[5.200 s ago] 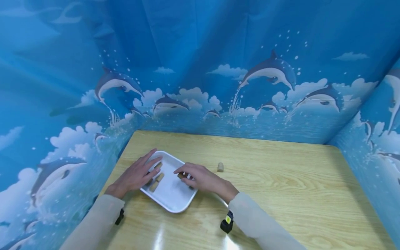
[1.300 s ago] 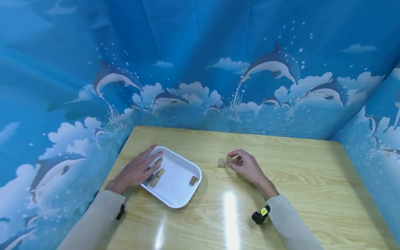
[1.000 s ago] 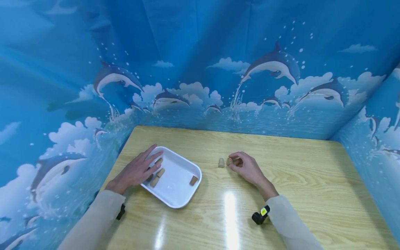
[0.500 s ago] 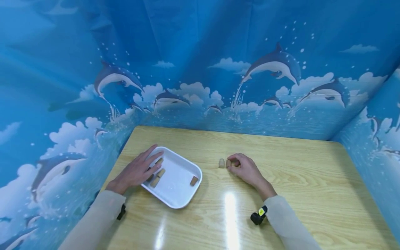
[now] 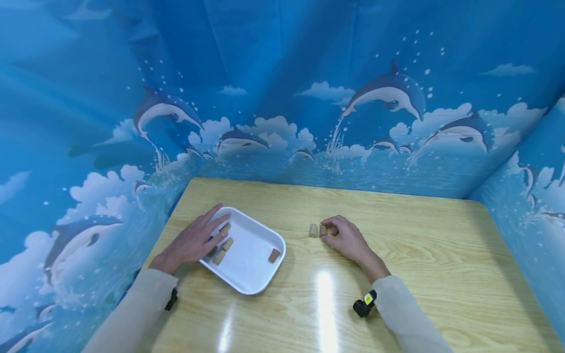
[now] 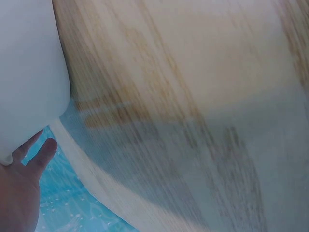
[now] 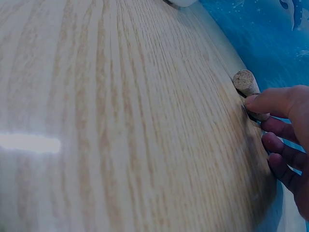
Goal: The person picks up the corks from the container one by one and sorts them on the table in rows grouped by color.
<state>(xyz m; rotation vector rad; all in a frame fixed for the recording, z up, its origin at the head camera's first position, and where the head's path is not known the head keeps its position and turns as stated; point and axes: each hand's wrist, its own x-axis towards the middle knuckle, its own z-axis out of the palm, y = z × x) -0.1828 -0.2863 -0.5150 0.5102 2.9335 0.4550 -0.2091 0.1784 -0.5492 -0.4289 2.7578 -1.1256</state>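
A cork [image 5: 323, 231], right of the frame's centre, is pinched between thumb and fingertips of the right hand [image 5: 349, 241], closer to the second cork [image 5: 313, 230] than a second ago. The left hand [image 5: 192, 242], fingers spread, stays over the white tray [image 5: 248, 268], left of centre.

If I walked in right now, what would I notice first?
Probably the dolphins leaping across the blue backdrop behind the table. Then the white tray of small brown pieces, the left hand over its left side. Right of the tray, the right hand pinches a cork beside a second cork.
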